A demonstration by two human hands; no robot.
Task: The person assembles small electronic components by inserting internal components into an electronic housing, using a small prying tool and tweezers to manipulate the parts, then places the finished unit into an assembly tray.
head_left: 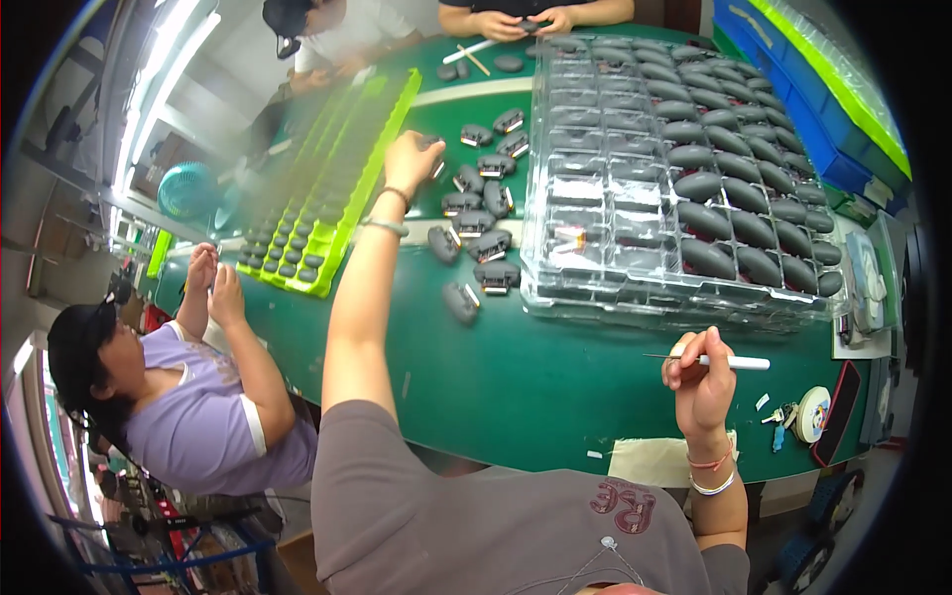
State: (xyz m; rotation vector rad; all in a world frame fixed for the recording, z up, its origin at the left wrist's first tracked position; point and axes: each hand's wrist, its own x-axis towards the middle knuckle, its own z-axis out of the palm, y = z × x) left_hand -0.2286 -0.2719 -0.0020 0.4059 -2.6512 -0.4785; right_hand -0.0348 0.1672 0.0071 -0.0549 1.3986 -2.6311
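Observation:
My left arm stretches far forward. My left hand (413, 164) is closed at the edge of the green tray, its fingers around a small dark casing (438, 169) that they partly hide. To its right, several dark rounded casings (461, 203) with pale strips lie loosely on the table. Nearer me, my right hand (702, 372) is raised over the table and closed on a thin pick with a white handle (749, 364). The pick's fine metal tip points left.
Stacked clear plastic trays (595, 213), partly filled with dark casings, stand right of centre. The lime-green tray (337, 213) holds small dark pieces. A person in purple (198, 426) sits at left; others work across the green table (476, 367). At right lie keys (783, 415) and a white reel (813, 415).

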